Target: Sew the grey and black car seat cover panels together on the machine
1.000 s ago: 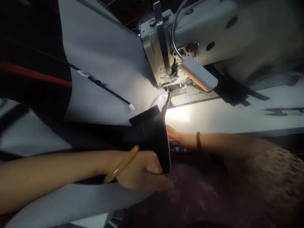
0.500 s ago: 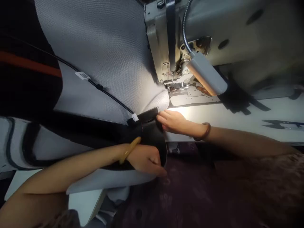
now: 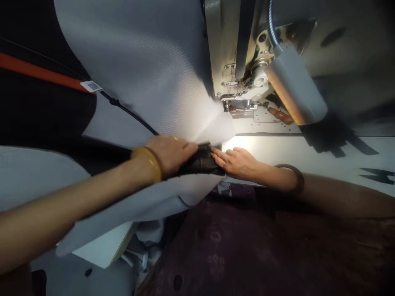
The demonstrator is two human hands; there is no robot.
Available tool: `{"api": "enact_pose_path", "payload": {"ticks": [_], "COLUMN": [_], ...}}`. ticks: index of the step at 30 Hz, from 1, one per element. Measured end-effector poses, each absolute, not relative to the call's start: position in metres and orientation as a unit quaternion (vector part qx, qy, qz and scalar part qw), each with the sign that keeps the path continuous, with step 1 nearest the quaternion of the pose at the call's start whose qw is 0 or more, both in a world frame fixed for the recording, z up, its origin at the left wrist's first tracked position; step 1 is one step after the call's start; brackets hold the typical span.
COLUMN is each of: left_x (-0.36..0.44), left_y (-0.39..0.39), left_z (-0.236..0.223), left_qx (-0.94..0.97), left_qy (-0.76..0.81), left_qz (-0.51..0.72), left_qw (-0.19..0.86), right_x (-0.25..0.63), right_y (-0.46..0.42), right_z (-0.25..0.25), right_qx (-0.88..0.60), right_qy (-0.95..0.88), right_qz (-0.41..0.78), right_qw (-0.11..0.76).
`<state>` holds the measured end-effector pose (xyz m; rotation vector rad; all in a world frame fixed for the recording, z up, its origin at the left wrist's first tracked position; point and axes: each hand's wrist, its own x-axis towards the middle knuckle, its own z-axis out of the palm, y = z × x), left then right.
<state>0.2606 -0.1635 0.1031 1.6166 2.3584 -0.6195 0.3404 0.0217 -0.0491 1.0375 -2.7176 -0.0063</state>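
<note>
A large piece of grey mesh fabric (image 3: 148,74), backed in grey and faced in parts with black material, lies by the sewing machine's needle area (image 3: 228,106). My left hand (image 3: 171,153), wearing a yellow bangle, is closed on the fabric's black strip (image 3: 200,158); its fingers are partly hidden. My right hand (image 3: 237,162), with a dark bangle on the wrist, grips that strip's right end between thumb and fingers. A stitched line runs across the strip. The grey fabric edge folds over in front, below my hands.
A lamp (image 3: 296,86) on a flexible neck lights the sewing machine (image 3: 348,74). Dark thread snips (image 3: 378,174) lie on the white tabletop (image 3: 324,150) at right. A black cord (image 3: 135,117) with a white tag (image 3: 91,86) crosses the fabric.
My left hand has moved up from below the black strip onto it. The grey flap has swung over the black material in front. My right hand stays at the strip's end.
</note>
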Motion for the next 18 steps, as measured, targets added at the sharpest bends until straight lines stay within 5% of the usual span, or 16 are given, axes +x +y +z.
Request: {"api": "enact_pose_path", "payload": {"ticks": [6, 12, 18], "left_x": [0.252, 0.261, 0.275], "left_y": [-0.166, -0.143, -0.121], "left_z": [0.095, 0.044, 0.040], "left_qx": [0.626, 0.592, 0.603], "left_qy": [0.706, 0.764, 0.774], "left_qz": [-0.277, -0.245, -0.193], "left_qw": [-0.179, -0.074, 0.001], "right_x": [0.339, 0.341, 0.337], "right_y": [0.019, 0.024, 0.019], "right_z": [-0.046, -0.046, -0.055], "right_qx": [0.358, 0.348, 0.319], "right_qy": [-0.923, -0.925, -0.929], "right_qz": [0.018, 0.043, 0.044], "right_qw": [0.140, 0.147, 0.184]}}
